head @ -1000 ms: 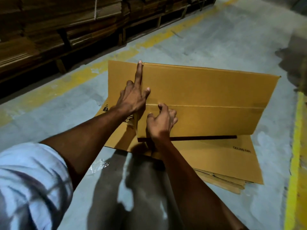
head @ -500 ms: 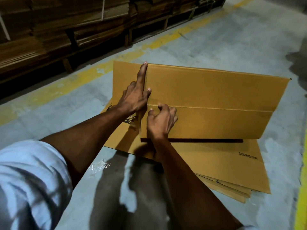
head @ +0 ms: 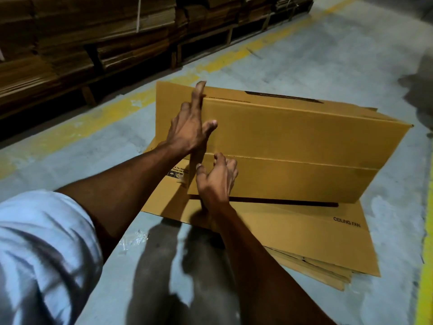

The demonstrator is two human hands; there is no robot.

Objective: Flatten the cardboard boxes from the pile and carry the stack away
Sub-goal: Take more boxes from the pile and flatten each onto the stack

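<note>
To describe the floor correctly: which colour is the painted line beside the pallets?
Yellow, worn in places. The painted line shows best in the head view, the only one.

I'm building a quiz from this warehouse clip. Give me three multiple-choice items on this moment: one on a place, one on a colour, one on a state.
1. The box being worked stands on:
A a wooden rack
B flattened cartons
C a trolley

2. The floor line is:
A red
B white
C yellow

3. The left hand is:
A flat against the box
B a closed fist
C holding tape

Key: 1 B, flat "CEILING FAN" sheets lie beneath it; 2 C, the painted stripe is yellow; 3 A, its fingers lie straight along the panel.
</note>
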